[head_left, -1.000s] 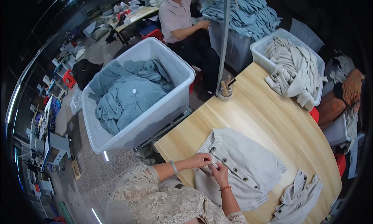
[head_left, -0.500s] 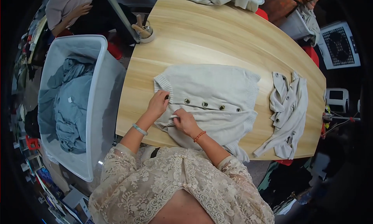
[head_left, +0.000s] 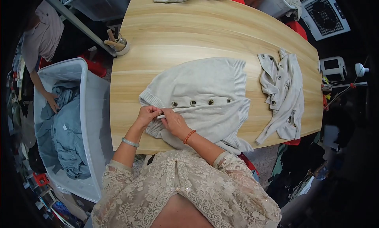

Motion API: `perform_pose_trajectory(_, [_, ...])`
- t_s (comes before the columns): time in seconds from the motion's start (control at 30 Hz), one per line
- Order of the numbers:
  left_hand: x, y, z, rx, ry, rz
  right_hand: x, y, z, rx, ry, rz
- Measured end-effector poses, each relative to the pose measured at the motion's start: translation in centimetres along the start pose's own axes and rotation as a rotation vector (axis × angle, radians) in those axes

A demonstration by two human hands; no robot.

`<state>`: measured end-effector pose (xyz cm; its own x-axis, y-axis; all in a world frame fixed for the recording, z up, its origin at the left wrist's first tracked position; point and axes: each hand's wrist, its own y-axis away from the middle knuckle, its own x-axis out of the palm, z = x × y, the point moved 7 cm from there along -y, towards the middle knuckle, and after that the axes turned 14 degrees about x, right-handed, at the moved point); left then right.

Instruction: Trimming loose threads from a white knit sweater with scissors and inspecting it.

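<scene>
A cream knitted cardigan [head_left: 205, 85] with a row of dark buttons lies flat on the wooden table [head_left: 189, 34]. My left hand [head_left: 147, 114] and my right hand [head_left: 173, 122] meet at its near left edge, by the ribbed hem. Both pinch the button band there, at the end of the button row. My left wrist wears a pale bangle, my right a red bead bracelet.
A second cream cardigan [head_left: 282, 93] lies crumpled at the table's right end. A big white bin [head_left: 92, 121] of blue-grey clothes stands at my left, with another person's hand [head_left: 52, 102] in it. A small cup of tools [head_left: 117, 43] sits by a metal pole. More garments lie at the far edge.
The view has swung from looking across the room to looking straight down at the table. My hands stay on the cardigan's button band and have closed together at its left end.
</scene>
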<state>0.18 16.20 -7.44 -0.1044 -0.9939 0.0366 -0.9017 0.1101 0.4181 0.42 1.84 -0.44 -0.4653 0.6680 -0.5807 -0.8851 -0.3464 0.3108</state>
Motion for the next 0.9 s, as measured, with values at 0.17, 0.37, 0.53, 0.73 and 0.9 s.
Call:
perform_pose_trajectory(0.17, [-2.9,2.6,0.5,-0.081,0.048,-0.038,1.7,-0.4,2.9,-0.079,0.078,0.113])
perform_pose_trajectory(0.37, [2.1,0.3,1.2,-0.024,0.095,0.041,0.0,0.4,-0.6,-0.135,0.130,0.016])
perform_pose_trajectory(0.53, [1.8,2.4,-1.6,0.209,-0.070,0.253,0.1,0.1,0.5,-0.165,0.101,0.027])
perform_pose_trajectory(0.73, [1.4,3.0,-4.3,0.392,-0.566,0.165,0.3,-1.3,0.3,-0.025,0.044,0.201])
perform_pose_trajectory(0.9, [0.9,3.6,-3.3,0.453,-0.629,-0.055,1.1,-1.8,-0.6,-0.027,-0.016,0.326])
